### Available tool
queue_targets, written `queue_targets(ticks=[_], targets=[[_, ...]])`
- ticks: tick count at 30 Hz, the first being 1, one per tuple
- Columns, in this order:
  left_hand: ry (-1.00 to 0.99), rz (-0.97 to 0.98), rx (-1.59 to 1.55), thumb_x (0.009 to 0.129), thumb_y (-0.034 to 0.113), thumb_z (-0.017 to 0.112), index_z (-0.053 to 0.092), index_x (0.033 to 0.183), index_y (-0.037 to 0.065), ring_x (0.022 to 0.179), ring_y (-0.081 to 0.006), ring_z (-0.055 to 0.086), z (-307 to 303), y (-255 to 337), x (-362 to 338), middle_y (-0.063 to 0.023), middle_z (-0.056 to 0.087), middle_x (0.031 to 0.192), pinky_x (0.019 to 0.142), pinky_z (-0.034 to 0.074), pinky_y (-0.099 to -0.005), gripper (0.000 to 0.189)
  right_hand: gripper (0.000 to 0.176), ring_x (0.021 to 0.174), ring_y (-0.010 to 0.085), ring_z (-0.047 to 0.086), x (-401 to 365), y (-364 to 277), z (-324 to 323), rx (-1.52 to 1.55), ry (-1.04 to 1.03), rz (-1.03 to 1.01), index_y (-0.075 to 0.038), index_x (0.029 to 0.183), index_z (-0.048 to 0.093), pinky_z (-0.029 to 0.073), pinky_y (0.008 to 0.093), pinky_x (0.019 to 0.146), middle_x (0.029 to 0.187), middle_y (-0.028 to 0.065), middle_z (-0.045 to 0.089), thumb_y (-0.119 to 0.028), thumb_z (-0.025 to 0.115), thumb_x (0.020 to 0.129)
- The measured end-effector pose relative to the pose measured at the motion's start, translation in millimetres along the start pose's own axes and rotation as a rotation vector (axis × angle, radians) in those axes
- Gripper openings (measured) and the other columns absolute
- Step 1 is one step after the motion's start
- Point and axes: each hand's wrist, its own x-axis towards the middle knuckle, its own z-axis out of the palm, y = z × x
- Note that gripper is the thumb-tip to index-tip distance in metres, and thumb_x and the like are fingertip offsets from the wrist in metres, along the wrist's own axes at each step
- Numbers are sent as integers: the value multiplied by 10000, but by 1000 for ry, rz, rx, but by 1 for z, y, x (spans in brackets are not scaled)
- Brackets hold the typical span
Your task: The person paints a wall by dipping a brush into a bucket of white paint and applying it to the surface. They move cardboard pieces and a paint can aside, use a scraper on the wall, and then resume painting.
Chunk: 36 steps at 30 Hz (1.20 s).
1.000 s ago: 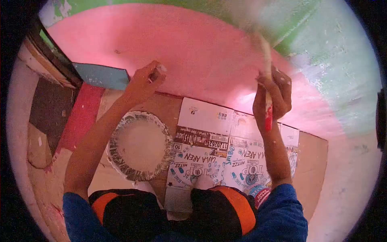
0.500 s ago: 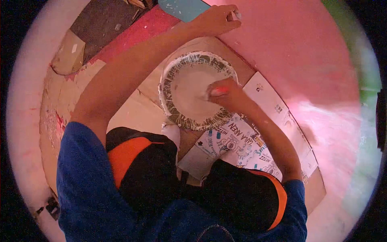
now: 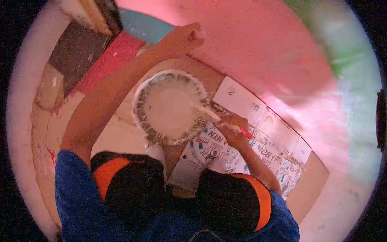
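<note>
We clamp the paintbrush point(image 3: 208, 114) in our right hand point(image 3: 234, 128), left hand point(image 3: 180, 39) fisted against the wall point(image 3: 262, 52); paint may drip past the paint bucket point(image 3: 141, 109).

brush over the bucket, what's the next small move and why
Probably wipe the brush against the rim of the bucket to shed excess before lifting it away. The right hand grips its red handle, with the pale bristle end lying across the near rim over the white paint. Printed cardboard lies under the hand, where drips would land.
</note>
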Motion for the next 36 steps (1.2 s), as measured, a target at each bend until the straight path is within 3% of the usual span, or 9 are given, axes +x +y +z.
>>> queue_targets(ticks=[6,9,11,17,22,27,29,31,36], targets=[[-53,-41,-1,775,240,563,460,1003,-1,578,-145,467,11,13,0,-101,501,625,559,402,-291,347,165,695,212,573,-35,34,43,337,194,273,-108,863,603,454,309,640,808,59,591,-226,559,757],[-85,-34,-30,782,183,562,456,998,-9,574,-131,462,10,32,-1,-85,495,615,550,400,-283,308,220,691,175,567,-39,31,40,732,441,824,-58,901,571,463,285,633,819,56,579,-204,596,739],[-143,-102,39,796,184,566,442,1052,-10,609,-108,468,12,37,3,-45,506,682,548,403,-261,344,102,708,118,565,-16,4,-31,1160,627,791,-31,781,574,494,257,668,767,63,586,-85,626,711],[-160,-84,-152,787,104,555,448,945,3,580,-79,446,29,59,10,-42,465,606,537,389,-253,216,153,750,184,590,-28,49,-149,-263,631,80,-68,836,625,498,270,646,813,90,606,-42,634,685],[-193,-81,-157,786,95,551,449,944,6,578,-87,444,43,73,13,-31,469,609,538,386,-248,208,200,803,199,578,-7,31,-221,-783,825,-391,-76,832,633,466,272,701,862,86,608,-24,656,639],[-236,-58,-208,783,93,550,452,962,2,572,-93,447,49,68,14,-34,472,614,535,388,-251,224,156,840,210,554,-30,102,-122,375,486,591,-72,858,598,432,276,763,900,75,594,-96,592,704],[-213,-57,-179,784,98,549,454,960,1,572,-94,449,45,77,15,-36,477,617,532,388,-252,222,145,837,227,543,-45,142,-75,-633,62,-16,-86,861,582,425,302,765,875,87,591,-119,571,720],[-204,-63,-144,785,103,548,456,957,1,572,-96,451,44,78,18,-39,482,620,530,388,-253,220,141,824,238,542,-26,158,-89,-82,211,124,-90,855,582,422,317,770,863,89,590,-114,573,716],[-193,-64,-102,779,125,551,461,971,1,577,-123,489,48,60,7,-75,513,633,542,407,-275,246,198,774,244,550,22,36,-183,-439,879,-208,-42,812,586,455,285,667,858,119,561,18,638,631]])
